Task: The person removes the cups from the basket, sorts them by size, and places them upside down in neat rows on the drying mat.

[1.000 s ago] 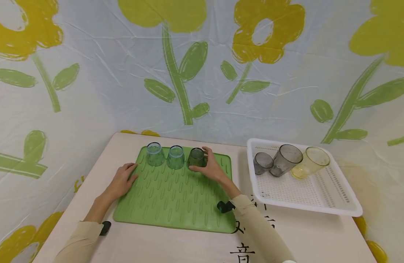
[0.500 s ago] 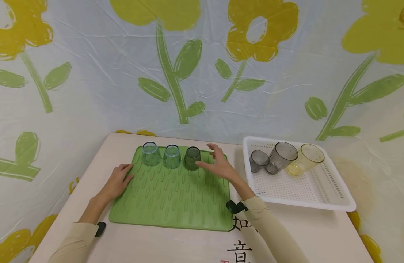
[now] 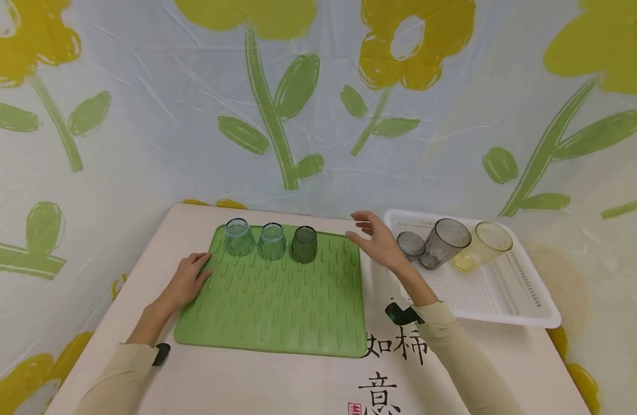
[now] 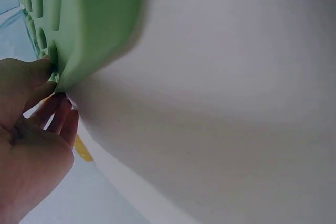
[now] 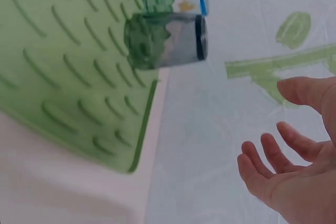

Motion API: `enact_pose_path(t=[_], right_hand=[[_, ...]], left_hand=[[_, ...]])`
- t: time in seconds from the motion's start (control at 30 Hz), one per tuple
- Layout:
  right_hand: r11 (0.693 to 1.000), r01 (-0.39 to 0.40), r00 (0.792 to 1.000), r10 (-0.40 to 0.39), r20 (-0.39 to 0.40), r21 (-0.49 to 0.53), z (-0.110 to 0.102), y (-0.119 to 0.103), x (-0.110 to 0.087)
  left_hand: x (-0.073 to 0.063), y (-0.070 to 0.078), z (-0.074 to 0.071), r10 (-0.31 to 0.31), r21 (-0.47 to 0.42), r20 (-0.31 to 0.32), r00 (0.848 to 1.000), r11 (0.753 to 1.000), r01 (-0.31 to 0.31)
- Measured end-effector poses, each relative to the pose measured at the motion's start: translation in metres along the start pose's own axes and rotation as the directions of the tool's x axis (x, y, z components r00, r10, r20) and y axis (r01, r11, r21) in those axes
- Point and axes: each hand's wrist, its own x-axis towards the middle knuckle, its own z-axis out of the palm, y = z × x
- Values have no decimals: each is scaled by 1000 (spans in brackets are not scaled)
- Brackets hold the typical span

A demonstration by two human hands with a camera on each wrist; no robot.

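Three small glasses stand in a row along the back of the green drying mat (image 3: 272, 311): a blue glass (image 3: 239, 237), a second blue glass (image 3: 272, 242) and a dark grey glass (image 3: 304, 245). My left hand (image 3: 186, 280) is at the mat's left edge; in the left wrist view the thumb (image 4: 39, 71) lies on the rim and the fingers are against its side, pinching it. My right hand (image 3: 378, 241) hovers between the mat and the white basket (image 3: 479, 314), fingers spread and holding nothing. In the right wrist view it is apart from the grey glass (image 5: 168, 40).
In the basket lean a small grey glass (image 3: 410, 245), a taller grey glass (image 3: 445, 243) and a yellow glass (image 3: 482, 246). Black brush characters (image 3: 380, 392) mark the pale tabletop (image 3: 235, 380). A flower-patterned cloth (image 3: 194, 132) hangs behind the table.
My right hand has let go of the dark grey glass, leaving it on the mat, and moved right toward the basket. The left hand has stayed at the mat's edge.
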Motion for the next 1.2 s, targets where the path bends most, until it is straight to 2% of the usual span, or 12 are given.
enact_pose_path(t=[0.2, 0.37, 0.57, 0.9, 1.2], right_hand=[[997, 30, 998, -33, -53, -66, -24, 14, -8], [989, -9, 999, 1, -54, -151, -44, 17, -14], [968, -76, 997, 75, -13, -239, -61, 24, -16], [926, -82, 987, 126, 98, -368, -79, 42, -13], [824, -80, 949, 235, 210, -560, -85, 50, -9]], left_hand=[[2, 2, -1, -22, -11, 43, 999, 1000, 22], [1, 4, -2, -39, -16, 52, 998, 999, 40], [-2, 3, -4, -22, -6, 36, 999, 1000, 22], [-5, 2, -2, -19, -14, 27, 999, 1000, 19], [-4, 0, -2, -1, -6, 17, 1000, 1000, 1]])
